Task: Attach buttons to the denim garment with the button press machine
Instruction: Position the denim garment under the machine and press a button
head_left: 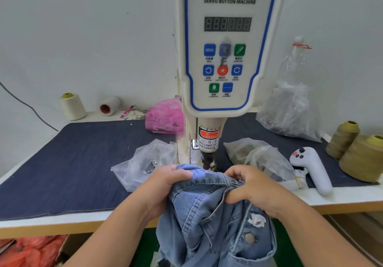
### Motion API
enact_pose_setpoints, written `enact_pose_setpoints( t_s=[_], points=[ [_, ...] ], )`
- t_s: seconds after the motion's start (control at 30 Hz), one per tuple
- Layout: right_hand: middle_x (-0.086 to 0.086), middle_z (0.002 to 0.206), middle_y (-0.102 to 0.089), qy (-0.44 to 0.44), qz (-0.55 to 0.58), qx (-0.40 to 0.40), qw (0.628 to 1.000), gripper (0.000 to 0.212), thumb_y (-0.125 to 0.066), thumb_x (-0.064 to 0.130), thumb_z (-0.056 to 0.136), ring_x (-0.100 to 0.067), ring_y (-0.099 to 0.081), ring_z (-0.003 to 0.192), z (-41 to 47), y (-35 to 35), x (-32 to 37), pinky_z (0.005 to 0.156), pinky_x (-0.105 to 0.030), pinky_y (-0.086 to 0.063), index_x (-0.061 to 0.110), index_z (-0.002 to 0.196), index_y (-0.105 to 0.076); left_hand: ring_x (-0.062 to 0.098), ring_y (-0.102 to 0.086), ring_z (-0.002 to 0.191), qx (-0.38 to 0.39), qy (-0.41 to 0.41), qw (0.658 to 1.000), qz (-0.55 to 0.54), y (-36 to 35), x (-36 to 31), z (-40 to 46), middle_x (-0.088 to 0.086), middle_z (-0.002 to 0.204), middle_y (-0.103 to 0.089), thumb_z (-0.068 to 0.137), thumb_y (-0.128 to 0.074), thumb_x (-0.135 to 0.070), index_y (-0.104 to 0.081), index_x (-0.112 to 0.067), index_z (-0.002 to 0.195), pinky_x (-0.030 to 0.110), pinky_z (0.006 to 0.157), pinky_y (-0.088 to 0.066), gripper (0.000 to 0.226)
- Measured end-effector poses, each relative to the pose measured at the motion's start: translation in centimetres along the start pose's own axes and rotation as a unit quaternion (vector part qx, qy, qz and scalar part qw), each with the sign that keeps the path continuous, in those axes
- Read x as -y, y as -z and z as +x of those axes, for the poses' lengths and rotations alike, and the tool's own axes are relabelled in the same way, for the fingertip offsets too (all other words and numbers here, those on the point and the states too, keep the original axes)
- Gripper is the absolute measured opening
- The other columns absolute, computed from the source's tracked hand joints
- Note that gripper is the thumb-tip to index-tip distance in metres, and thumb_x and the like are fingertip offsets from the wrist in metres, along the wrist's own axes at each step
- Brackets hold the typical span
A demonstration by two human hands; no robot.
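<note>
White wall and a white table [342, 199] covered with a dark blue cloth [72, 163] make the workplace, and the button press machine [228, 44] stands upright in the middle of it. Fingers of the left hand [165, 183] are curled together around a bunched fold of the denim garment [207, 215], and the thumb presses on the top of the fabric; the right hand [250, 188] also grips the garment, its fingers closed on the edge band just beside the press point. I think both hands hold the band stretched between them so that one flat piece of denim lies under the punch [207, 161], which is directly above the fabric, between the two hands. A small reddish light spot seems to fall on the denim there, probably to mark the place for the button, but it is too small to be sure. Most of the garment hangs down from the table edge toward the person, and one metal button [249, 238] is already fixed on the hanging front part, so the work looks partly done. Clear plastic bags [143, 163] lie on both sides of the machine base, near the hands; they probably hold button parts, kept within reach. Farther out are a pink bag [165, 115], a white handheld controller [313, 169], and olive thread cones [360, 156] at the right edge.
</note>
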State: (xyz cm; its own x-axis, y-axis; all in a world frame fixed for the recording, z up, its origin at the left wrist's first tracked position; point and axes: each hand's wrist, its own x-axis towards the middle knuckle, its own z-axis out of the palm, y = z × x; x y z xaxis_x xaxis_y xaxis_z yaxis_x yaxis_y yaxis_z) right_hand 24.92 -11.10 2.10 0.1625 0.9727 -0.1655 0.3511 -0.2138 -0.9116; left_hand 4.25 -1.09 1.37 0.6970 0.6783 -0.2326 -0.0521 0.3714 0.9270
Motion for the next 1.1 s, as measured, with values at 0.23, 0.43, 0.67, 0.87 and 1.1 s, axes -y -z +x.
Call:
enact_pose_setpoints(
  t_s=[0.23, 0.43, 0.67, 0.87, 1.1],
  points=[
    [-0.001, 0.078, -0.072, 0.008, 0.032, -0.01, 0.999, 0.045, -0.079, 0.006, 0.044, -0.012, -0.065, 0.072, 1.2, 0.2, -0.2, 0.07, -0.029, -0.055, 0.012, 0.087, -0.068, 0.035, -0.07, 0.091, -0.039, 0.012, 0.999, -0.036, -0.3, 0.0, 1.3, 0.029, 0.107, -0.07, 0.069, -0.076, -0.004, -0.065, 0.005, 0.114, 0.037, 0.076, -0.059, 0.047],
    [-0.009, 0.078, -0.074, -0.006, 0.088, -0.044, 0.995, 0.038, -0.078, -0.015, 0.054, -0.015, -0.067, 0.066, 2.5, 0.3, 0.5, 0.061, -0.024, -0.054, 0.011, 0.082, -0.072, 0.033, -0.073, 0.089, -0.081, -0.016, 0.997, 0.01, -0.5, -0.4, 2.6, 0.022, 0.1, -0.074, 0.088, -0.066, -0.002, -0.067, -0.002, 0.108, 0.037, 0.074, -0.059, 0.019],
    [-0.009, 0.076, -0.072, 0.005, 0.11, 0.008, 0.994, 0.042, -0.077, -0.008, 0.046, -0.018, -0.066, 0.067, 2.5, 0.6, 1.4, 0.064, -0.028, -0.056, 0.008, 0.084, -0.071, 0.02, -0.072, 0.089, -0.184, -0.101, 0.945, 0.25, -0.9, -0.8, 2.2, 0.002, 0.094, -0.075, 0.091, -0.069, -0.026, -0.064, -0.017, 0.099, 0.048, 0.089, -0.056, 0.013],
    [-0.01, 0.086, -0.072, 0.011, 0.146, 0.067, 0.987, 0.041, -0.075, -0.002, 0.053, -0.021, -0.067, 0.079, 2.3, 1.1, 1.4, 0.076, -0.033, -0.058, 0.009, 0.092, -0.068, 0.037, -0.07, 0.1, -0.127, -0.035, 0.988, 0.086, -1.5, -1.2, 2.3, 0.019, 0.105, -0.074, 0.096, -0.06, -0.012, -0.062, -0.001, 0.116, 0.054, 0.096, -0.053, 0.022],
    [-0.023, 0.1, -0.069, -0.051, 0.283, 0.089, 0.953, 0.047, -0.073, -0.005, 0.064, -0.033, -0.068, 0.086, 3.4, 0.9, 1.1, 0.081, -0.042, -0.057, -0.001, 0.109, -0.064, 0.042, -0.068, 0.103, -0.131, 0.026, 0.991, 0.012, -1.7, -1.3, 3.3, 0.026, 0.106, -0.072, 0.091, -0.066, -0.008, -0.066, 0.005, 0.114, 0.058, 0.099, -0.049, 0.026]
  ],
)
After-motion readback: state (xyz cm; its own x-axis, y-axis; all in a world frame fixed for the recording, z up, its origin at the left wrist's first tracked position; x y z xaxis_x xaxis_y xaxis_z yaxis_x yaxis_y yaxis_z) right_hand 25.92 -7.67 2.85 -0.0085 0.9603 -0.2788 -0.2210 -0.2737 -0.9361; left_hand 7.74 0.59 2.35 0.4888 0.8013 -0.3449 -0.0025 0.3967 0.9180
